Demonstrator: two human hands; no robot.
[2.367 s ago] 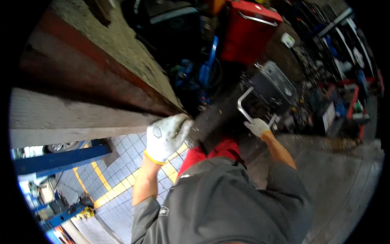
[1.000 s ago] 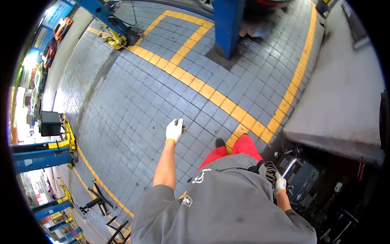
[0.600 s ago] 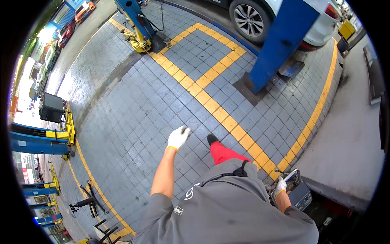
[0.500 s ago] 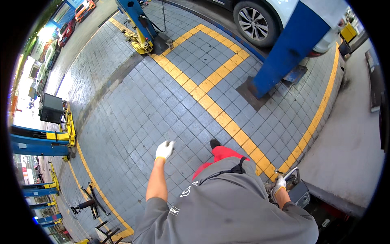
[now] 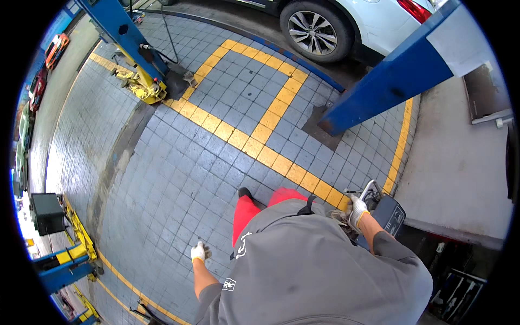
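My left hand, in a white work glove, hangs at my left side over the grey tiled floor. Its fingers are loosely bent and a little apart, with nothing seen in them. On my right, my gloved right hand is closed around something I cannot make out; a small metal end sticks out past the fingers. Right beside this hand are a pale curved handle and a dark grey boxy unit. My forearm and shirt partly cover what lies under the hand.
A blue lift post leans across the view at right, before a white car. Another blue post with yellow arms stands far left. A yellow line crosses the tiles. A dark box stands at left; a pale wall runs along the right.
My view has turned and shifted; the white car and right post show more fully. My left hand has swung back toward my body. My right hand remains closed beside the grey unit.
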